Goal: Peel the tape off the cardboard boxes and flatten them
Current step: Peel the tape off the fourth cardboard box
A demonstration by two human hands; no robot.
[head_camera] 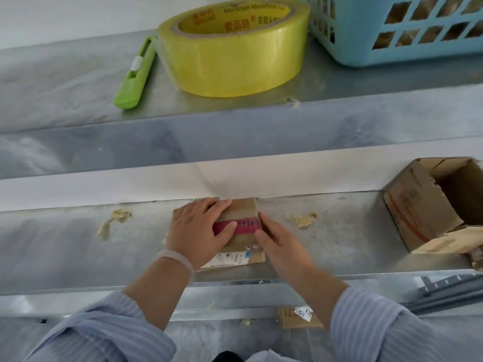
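I see the small cardboard box (pixel 244 211) lying flat on the grey metal tabletop (pixel 78 252), pushed up near the white wall (pixel 104 189) at the back. My left hand (pixel 198 231) lies palm down on its left half, the fingers (pixel 222 205) straight and close together, pressing on the top. A pale bracelet (pixel 177 259) sits on that wrist.

My right hand (pixel 279 246) is at the box's right edge. Its fingers (pixel 264 220) are fairly straight and held together, touching the side of the box, with the thumb tip at the end of a red tape band (pixel 248 226) that runs across the top. A white shipping label (pixel 230 258) shows on the near part of the box, between the two wrists.

Scraps of peeled tape (pixel 117 218) lie on the tabletop to the left, and more scraps (pixel 303 219) just to the right of the box. Well off to the right stands a bigger open box (pixel 418 205), tipped on its side with its mouth facing right.

Above is a metal shelf (pixel 65 82) carrying a roll of yellow tape (pixel 235 48), a green utility knife (pixel 136 74) just beside the roll on its left, and a blue plastic basket (pixel 392 53) on its right. Below the tabletop's front edge I see a piece of cardboard (pixel 290 320) with a handwritten white slip.
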